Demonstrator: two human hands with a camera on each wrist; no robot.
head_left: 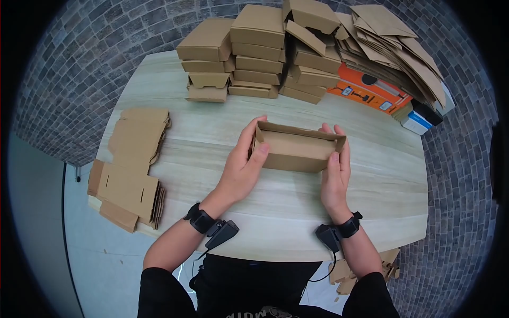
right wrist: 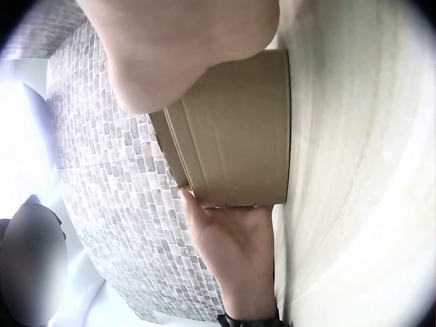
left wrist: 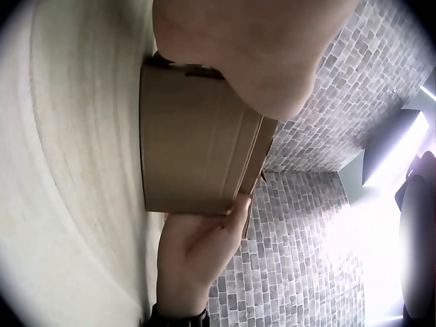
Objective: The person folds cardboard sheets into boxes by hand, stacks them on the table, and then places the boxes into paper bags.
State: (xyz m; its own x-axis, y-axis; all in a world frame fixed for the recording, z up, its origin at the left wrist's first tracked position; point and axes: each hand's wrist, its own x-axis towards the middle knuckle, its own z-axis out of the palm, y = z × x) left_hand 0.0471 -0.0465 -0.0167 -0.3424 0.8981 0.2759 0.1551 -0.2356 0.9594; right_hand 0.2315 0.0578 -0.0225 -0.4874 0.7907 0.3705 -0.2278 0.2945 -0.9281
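An open-topped cardboard box (head_left: 294, 164) sits at the middle of the table, between my two hands. My left hand (head_left: 239, 168) grips its left end, thumb over the rim and fingers along the outer side. At the right end, my right hand (head_left: 336, 183) holds the wall with the thumb at the near corner and fingers behind. Both wrist views show the box's plain long side (left wrist: 187, 139) low against the tabletop, with a hand at each end. The far fingers are partly hidden by the box.
Folded cardboard boxes (head_left: 258, 50) stand stacked along the back. Flattened cardboard sheets (head_left: 389, 45) lie on an orange box (head_left: 366, 91) at the back right. More flat box blanks (head_left: 132, 183) are piled at the left edge. Cardboard pieces (head_left: 344, 273) lie below the table at right.
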